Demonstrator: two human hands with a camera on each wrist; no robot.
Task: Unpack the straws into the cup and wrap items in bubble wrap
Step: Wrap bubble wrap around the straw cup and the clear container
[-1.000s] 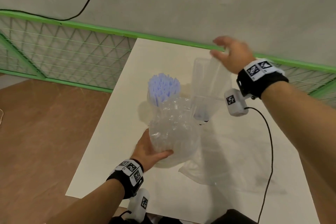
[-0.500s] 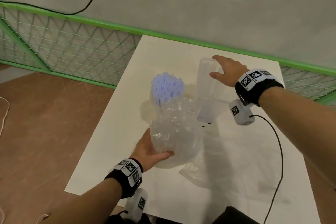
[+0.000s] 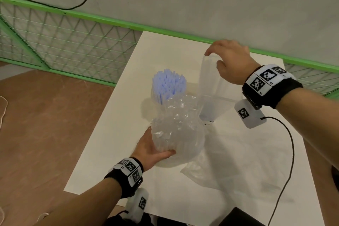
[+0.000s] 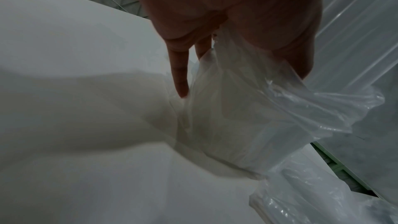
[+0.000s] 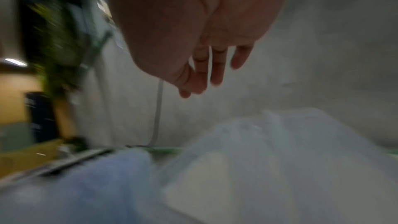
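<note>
Bubble wrap: we see it bunched round the lower part of the straws, clear and crinkled, standing on the desk.
Left grip: our left hand holds the near left side of the wrapped bundle, thumb curled across its front; in the left wrist view the fingers lie along the plastic.
Right grip: our right hand is raised over the top of the clear straw package, fingers relaxed and spread; in the right wrist view, which is blurred, the fingers hang straight and hold nothing. We cannot tell whether the fingertips touch the package's top edge.
Straws: a pale blue bundle stands upright, its top sticking out above the bubble wrap, just left of the package.
Cup: hidden under the wrap; we cannot make it out.
Plastic sheet: loose clear film lies spread on the desk to the right of the bundle.
Desk: white, its far edge against a green mesh fence.
</note>
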